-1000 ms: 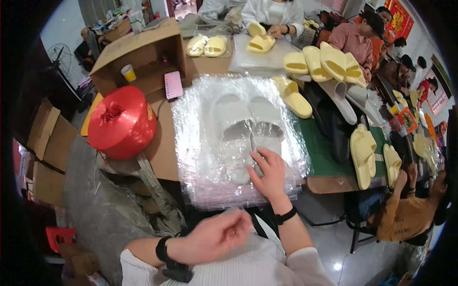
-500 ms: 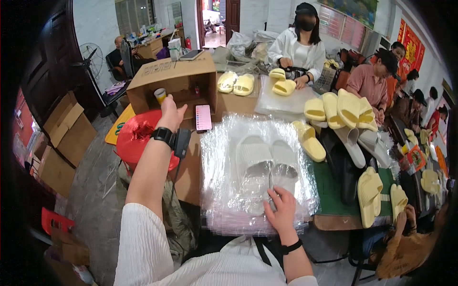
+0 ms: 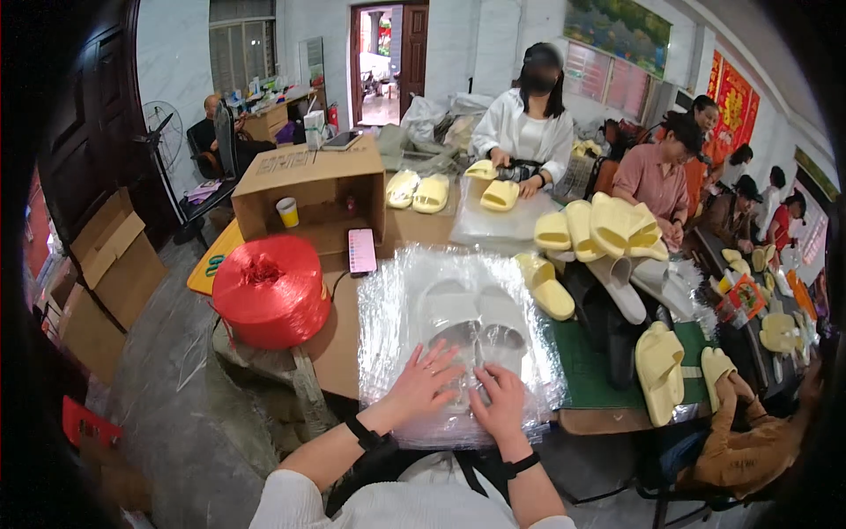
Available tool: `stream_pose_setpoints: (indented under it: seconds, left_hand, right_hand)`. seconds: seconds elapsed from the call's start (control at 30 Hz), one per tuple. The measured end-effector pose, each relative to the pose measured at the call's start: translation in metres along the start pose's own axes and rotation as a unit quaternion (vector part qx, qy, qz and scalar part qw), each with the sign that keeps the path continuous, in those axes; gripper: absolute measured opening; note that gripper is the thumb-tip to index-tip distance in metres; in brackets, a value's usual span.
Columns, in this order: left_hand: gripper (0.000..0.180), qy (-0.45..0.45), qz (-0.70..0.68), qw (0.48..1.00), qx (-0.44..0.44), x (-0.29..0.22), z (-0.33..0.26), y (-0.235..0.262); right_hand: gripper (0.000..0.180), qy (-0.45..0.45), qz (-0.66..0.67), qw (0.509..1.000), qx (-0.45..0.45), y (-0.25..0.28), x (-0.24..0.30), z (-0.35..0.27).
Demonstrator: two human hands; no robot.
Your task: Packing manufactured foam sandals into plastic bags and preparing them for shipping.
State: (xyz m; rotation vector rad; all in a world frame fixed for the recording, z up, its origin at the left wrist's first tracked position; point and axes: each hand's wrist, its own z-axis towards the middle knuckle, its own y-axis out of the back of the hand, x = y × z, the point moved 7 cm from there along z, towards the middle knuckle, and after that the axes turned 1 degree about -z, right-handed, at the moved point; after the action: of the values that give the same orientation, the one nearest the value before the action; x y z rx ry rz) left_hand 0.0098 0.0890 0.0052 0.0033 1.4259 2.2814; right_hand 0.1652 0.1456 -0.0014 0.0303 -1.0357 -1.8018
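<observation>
A pair of white slippers (image 3: 471, 319) lies under a clear plastic bag on top of a thick stack of clear plastic bags (image 3: 397, 300) on the table in front of me. My left hand (image 3: 425, 377) rests flat on the near edge of the bag, fingers spread, by the left slipper's heel. My right hand (image 3: 498, 398) presses on the bag just beside it, at the right slipper's heel. Both wrists wear black bands. Neither hand has closed around anything.
A big red spool of twine (image 3: 269, 289) stands left of the bags. Behind it are an open cardboard box (image 3: 308, 189), a paper cup (image 3: 287, 212) and a pink phone (image 3: 361, 251). Yellow slippers (image 3: 599, 231) pile up at the right, where several people sit working.
My left hand came back from reaching toward the cardboard box and now lies on the bag beside my right hand. My view has tilted up toward the room.
</observation>
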Motion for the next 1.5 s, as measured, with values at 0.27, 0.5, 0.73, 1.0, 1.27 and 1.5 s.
stream_pose_setpoints:
  seconds: [0.27, 0.5, 0.73, 1.0, 1.27, 1.5]
  left_hand:
    - [0.036, 0.043, -0.160, 0.983, -0.084, 0.019, -0.013, -0.006]
    - [0.032, 0.048, -0.171, 0.979, -0.100, 0.022, -0.014, -0.003]
    - [0.031, 0.049, -0.163, 0.979, -0.108, 0.021, -0.014, -0.002]
    - [0.029, 0.051, -0.170, 0.978, -0.111, 0.022, -0.014, -0.004]
    - [0.032, 0.037, -0.156, 0.979, -0.123, 0.021, -0.013, -0.004]
    - [0.033, 0.023, -0.157, 0.979, -0.125, 0.021, -0.012, -0.010]
  right_hand:
    - [0.038, 0.006, 0.000, 1.000, -0.011, 0.002, 0.001, -0.005]
    - [0.037, 0.018, 0.008, 0.999, -0.034, 0.004, 0.003, -0.002]
    - [0.036, 0.023, 0.007, 0.999, -0.042, 0.006, 0.003, -0.004]
    - [0.036, 0.024, -0.005, 0.998, -0.050, 0.012, 0.007, -0.003]
    - [0.036, 0.016, 0.025, 0.999, -0.040, 0.010, 0.003, -0.005]
    - [0.036, -0.001, 0.017, 0.999, -0.038, 0.012, -0.001, -0.009]
